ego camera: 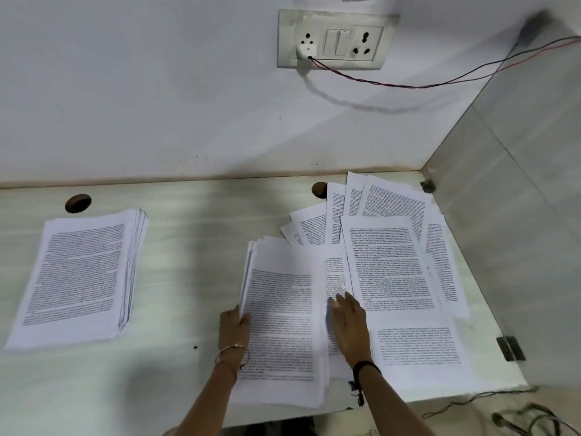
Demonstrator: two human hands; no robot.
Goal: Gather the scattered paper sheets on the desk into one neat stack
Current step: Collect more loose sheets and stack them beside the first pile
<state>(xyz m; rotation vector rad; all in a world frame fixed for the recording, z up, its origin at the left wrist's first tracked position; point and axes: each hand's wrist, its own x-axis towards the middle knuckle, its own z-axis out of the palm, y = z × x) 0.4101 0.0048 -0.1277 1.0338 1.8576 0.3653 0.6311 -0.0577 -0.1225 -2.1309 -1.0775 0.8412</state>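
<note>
- White wall (157,89) rises behind a pale tabletop (195,247), which ends on the right at a grey side panel (518,215).
- Far left on the tabletop lies a thick stack of printed pages (78,278), fairly squared, with its right edge slightly fanned; a round cable hole (78,203) sits just behind it.
- Well apart from that stack, near the front edge, lies a second pile of printed sheets (283,325), its layers loosely aligned.
- The left hand (234,325), with a thin bangle (232,352) on its wrist, grips the left edge of this pile, thumb on top of the sheets and fingers curled under the edge.
- The right hand (350,322) lies flat with fingers stretched out and close together, pressing on the right part of the same pile where it meets the loose pages; a dark band (364,371) circles its wrist.
- To the right, scattered sheets (390,262) overlap in a fan that reaches the back corner, partly covering a second cable hole (319,189); one more page (418,344) lies nearest the front right edge.
- Above on the wall, a switch plate (336,39) holds a white plug (305,51), and red and black wires (440,83) run from it toward the right.
</note>
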